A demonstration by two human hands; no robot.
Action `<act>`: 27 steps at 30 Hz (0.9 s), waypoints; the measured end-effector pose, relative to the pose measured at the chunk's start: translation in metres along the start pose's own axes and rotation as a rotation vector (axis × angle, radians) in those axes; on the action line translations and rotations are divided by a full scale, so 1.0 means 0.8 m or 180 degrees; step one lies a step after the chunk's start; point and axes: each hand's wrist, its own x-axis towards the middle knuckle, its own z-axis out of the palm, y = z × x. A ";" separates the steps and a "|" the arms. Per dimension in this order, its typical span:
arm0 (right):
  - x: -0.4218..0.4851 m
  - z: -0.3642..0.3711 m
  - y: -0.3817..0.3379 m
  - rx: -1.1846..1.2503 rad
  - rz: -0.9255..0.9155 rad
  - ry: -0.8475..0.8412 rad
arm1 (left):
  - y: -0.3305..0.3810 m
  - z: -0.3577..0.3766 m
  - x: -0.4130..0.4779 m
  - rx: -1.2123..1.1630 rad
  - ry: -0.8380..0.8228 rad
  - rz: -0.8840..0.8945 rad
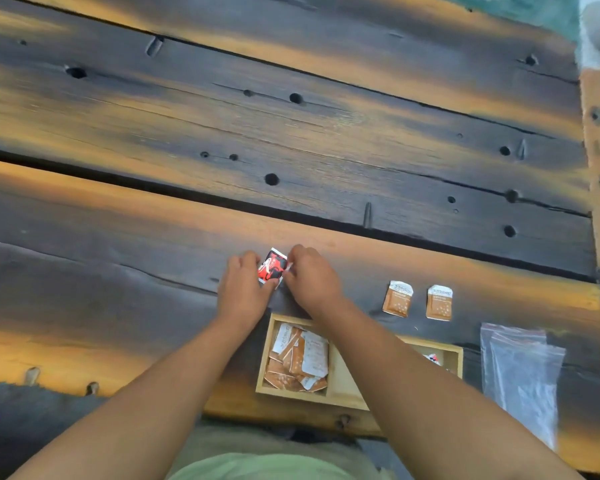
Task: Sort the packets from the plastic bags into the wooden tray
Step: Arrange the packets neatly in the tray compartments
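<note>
Left grip (243, 289) and right grip (309, 278) pinch red packet (272, 266) over plank table (291, 133).

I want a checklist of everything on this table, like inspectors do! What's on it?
Surface: wooden table, dark and orange planks with holes and cracks.
Job's things: wooden tray, left compartment full of brown packets; second red packet in right compartment; two loose brown packets beyond the tray; plastic bags lying right of it.
Clutter: nothing seen.
Hands: left hand and right hand both hold a red packet.
Cables: nothing seen.
Surroundings: pale green clothing at bottom edge.
</note>
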 end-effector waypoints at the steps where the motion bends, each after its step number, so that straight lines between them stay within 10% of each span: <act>1: 0.007 0.004 -0.003 0.0000 0.0051 0.0045 | 0.002 0.004 0.002 0.0148 0.0025 0.0069; 10: 0.017 0.019 -0.007 0.0167 0.0131 -0.0011 | 0.000 0.007 0.001 0.0143 0.0141 0.0293; 27: -0.104 -0.067 0.111 0.1647 0.0177 0.0234 | 0.092 -0.001 -0.075 -0.2159 -0.0728 0.0591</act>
